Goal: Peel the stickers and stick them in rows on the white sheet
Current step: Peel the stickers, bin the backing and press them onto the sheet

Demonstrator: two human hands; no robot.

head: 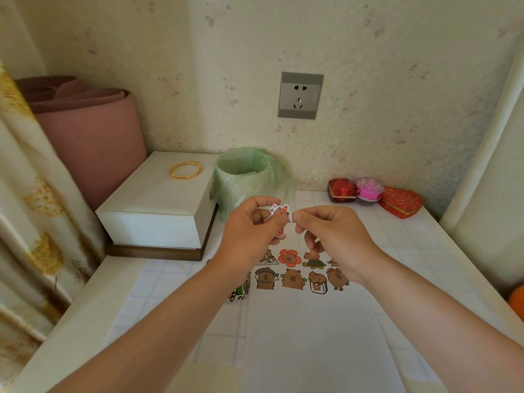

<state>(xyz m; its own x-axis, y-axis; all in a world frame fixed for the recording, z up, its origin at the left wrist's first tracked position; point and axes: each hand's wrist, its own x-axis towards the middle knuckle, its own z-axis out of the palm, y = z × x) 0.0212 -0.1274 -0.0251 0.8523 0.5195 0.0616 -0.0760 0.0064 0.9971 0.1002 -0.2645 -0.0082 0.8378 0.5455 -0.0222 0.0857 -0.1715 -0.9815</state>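
My left hand (pixel 252 228) holds a small cartoon sticker (pixel 279 214) up above the table, fingers curled round it. My right hand (pixel 326 231) pinches the sticker's right edge between thumb and forefinger. Below the hands lies the white sheet (pixel 312 330), with several brown capybara stickers (pixel 293 276) stuck in two rows near its far end. A few loose stickers (pixel 239 293) lie at the sheet's left edge, partly hidden by my left forearm.
A white box (pixel 158 205) with a gold bracelet (pixel 185 170) on it stands at the back left, beside a pink roll (pixel 93 137). A bin lined with a green bag (pixel 246 177) sits behind the hands. Red and pink trinket boxes (pixel 371 195) stand at the back right.
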